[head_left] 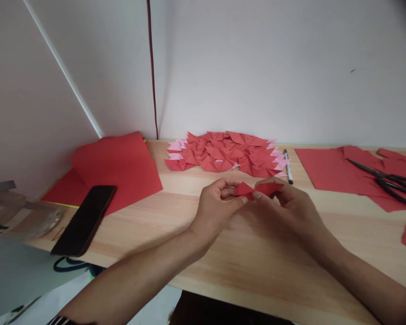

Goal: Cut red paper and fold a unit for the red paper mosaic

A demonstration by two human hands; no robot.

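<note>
A small piece of folded red paper [269, 188] is held just above the wooden table, between both hands. My left hand [219, 198] pinches its left end, thumb on the near side and fingers behind. On its right end, my right hand [287, 203] has closed with the thumb pressed near the middle fold. Beyond the hands, a pile of folded red and pink paper pieces [223, 153] lies against the wall. A marker pen [288, 167] rests on the table at the right of that pile.
Red paper sheets [122, 167] and a black phone [84, 221] lie at the left, near a clear container [27, 216]. To the right are black scissors [389, 180] on more red paper [320, 167]. A dark cable [151, 67] runs down the wall behind the wooden table [237, 266].
</note>
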